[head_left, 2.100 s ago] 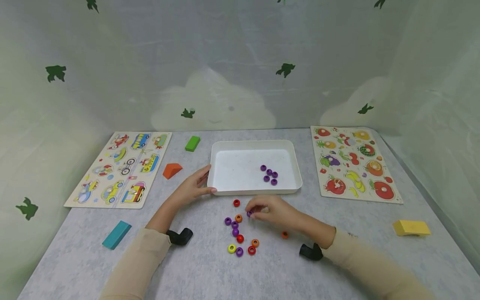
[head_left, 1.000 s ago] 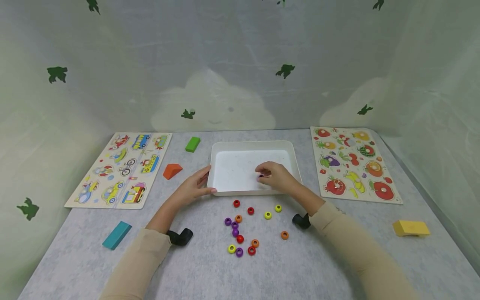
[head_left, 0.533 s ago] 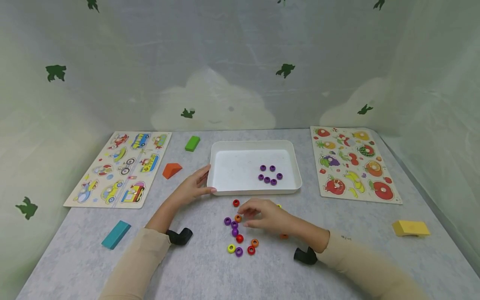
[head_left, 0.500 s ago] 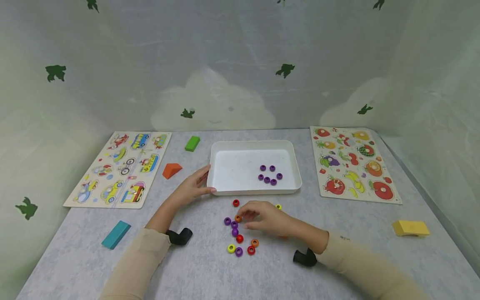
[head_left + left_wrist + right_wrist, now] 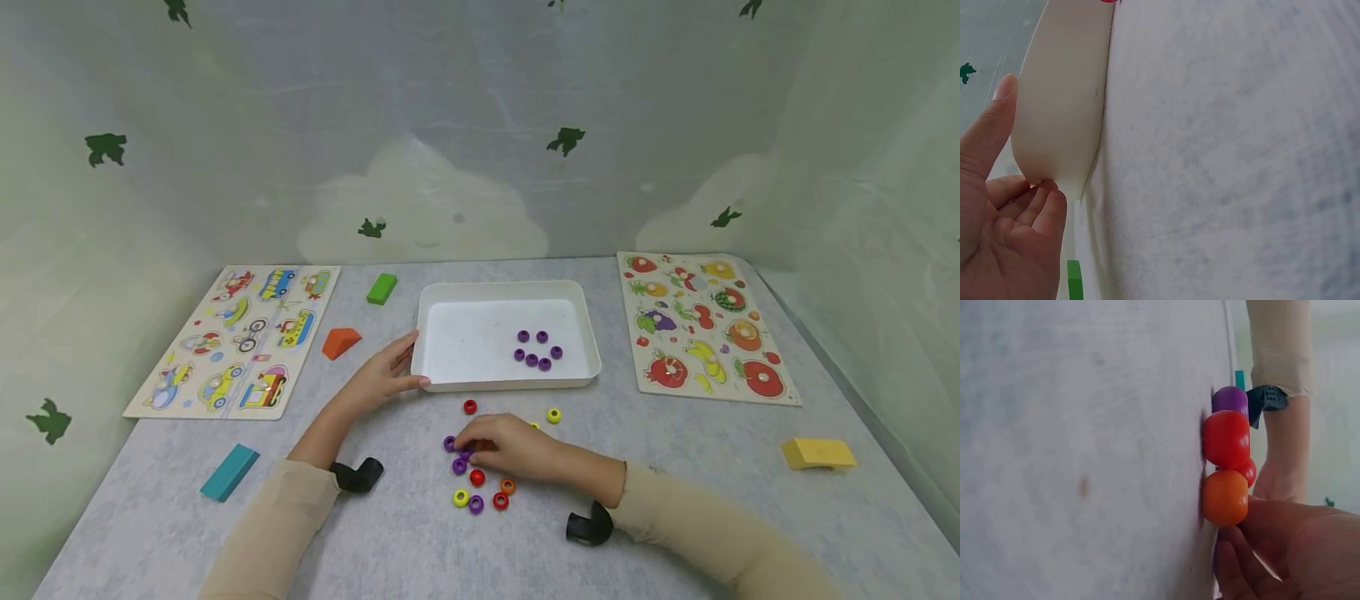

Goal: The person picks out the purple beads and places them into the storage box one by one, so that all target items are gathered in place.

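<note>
On the mottled desk (image 5: 420,550), right hand (image 5: 506,446) over the purple beads

Pale grey blotches cover the desk, whose surface looks cloth-like in the left wrist view. The white tray (image 5: 465,387) is smooth, shallow and rectangular with rounded corners. Inside it, towards its right side, lie six purple beads (image 5: 532,360). The left hand (image 5: 378,383) grips the tray's near left corner, thumb at the rim, other fingers bent against the outer wall.

More beads lie loose on the desk in front of the tray. In the right wrist view the orange bead (image 5: 1225,497) and red bead (image 5: 1227,439) are glossy, with bulging sides and flattened ends; the head view shows round holes. The right hand's fingers stand narrow about a loose purple bead (image 5: 467,456); whether they pinch it, I cannot tell. Another purple bead (image 5: 459,467) sits just beside them.

Flat printed boards, one with vehicles (image 5: 236,343) and one with fruit (image 5: 708,333), flank the tray.

Half a second ago the right hand was beside an orange bead, which is now out of sight in the head view. One loose purple bead has shifted slightly left. The tray's six beads and the left hand's grip are unchanged.
</note>
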Demonstrator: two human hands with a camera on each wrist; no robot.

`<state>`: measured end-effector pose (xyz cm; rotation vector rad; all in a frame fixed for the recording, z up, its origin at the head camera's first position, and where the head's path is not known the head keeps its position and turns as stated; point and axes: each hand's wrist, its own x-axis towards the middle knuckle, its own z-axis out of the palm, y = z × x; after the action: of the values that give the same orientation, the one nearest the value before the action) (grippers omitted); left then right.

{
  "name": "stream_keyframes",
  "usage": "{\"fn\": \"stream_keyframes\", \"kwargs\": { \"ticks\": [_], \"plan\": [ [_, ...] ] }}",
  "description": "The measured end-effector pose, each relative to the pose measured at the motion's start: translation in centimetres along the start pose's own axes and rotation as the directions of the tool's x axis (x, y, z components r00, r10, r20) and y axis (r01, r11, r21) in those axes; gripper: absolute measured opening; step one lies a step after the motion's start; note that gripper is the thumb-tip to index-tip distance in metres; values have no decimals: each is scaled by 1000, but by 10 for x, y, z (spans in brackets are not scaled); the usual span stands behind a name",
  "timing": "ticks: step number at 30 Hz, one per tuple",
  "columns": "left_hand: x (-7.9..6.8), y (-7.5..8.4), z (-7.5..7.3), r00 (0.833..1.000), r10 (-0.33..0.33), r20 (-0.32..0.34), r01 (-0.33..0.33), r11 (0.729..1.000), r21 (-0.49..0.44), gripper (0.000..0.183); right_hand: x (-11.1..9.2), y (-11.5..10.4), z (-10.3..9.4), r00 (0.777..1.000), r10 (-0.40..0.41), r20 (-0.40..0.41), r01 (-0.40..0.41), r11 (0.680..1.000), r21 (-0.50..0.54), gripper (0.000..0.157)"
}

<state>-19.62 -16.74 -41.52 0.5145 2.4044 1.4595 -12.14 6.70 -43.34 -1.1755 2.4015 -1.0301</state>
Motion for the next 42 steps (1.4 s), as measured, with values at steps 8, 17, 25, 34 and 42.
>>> {"fn": "stream_keyframes", "kwargs": {
  "ticks": [8, 17, 25, 34, 42],
  "plan": [
    [-7, 16, 0, 1000, -1, -2, 1, 1000, -9, 79, 0, -8, -11, 999, 26, -45, -25, 999, 28, 19],
    [-6, 15, 0, 1000, 16, 12, -16, 999, -38, 78, 5, 22, -74, 936, 97, -339, -61, 992, 114, 21],
    [-4, 11, 0, 1000, 7, 14, -7, 1000, -18, 80, 9, 75, -102, 849, 363, -384, -332, 932, 146, 19],
    [4, -14, -1, 1000, 22, -15, -22, 1000, 23, 86, 15, 93, -99, 838, 448, -311, -465, 885, 22, 16],
    [-1, 2, -1, 1000, 8, 9, -8, 1000, -5, 85, 11, 75, -98, 847, 407, -341, -417, 908, 48, 26]
  ]
}}
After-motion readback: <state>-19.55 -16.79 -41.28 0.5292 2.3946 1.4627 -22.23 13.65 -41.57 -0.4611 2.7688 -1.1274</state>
